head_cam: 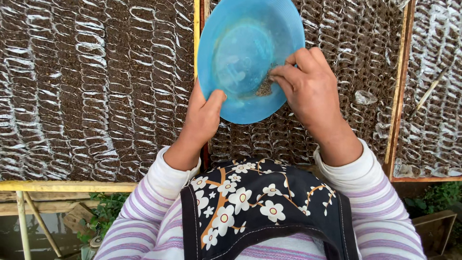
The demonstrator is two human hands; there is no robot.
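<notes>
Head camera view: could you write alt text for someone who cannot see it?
Seen from above, a person's left hand holds a blue plastic bowl by its rim while the right hand pinches at a small heap of seeds inside. Beneath lie wood-framed seedling trays of soil-filled cells; striped sleeves and a flowered apron fill the foreground.

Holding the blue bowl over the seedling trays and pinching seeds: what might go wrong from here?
1. The blue bowl is tilted and held by the left hand at its lower rim only; the small seed pile may slide out.
2. The right hand pinches tiny seeds; extras could drop unevenly into the soil-filled cells.
</notes>
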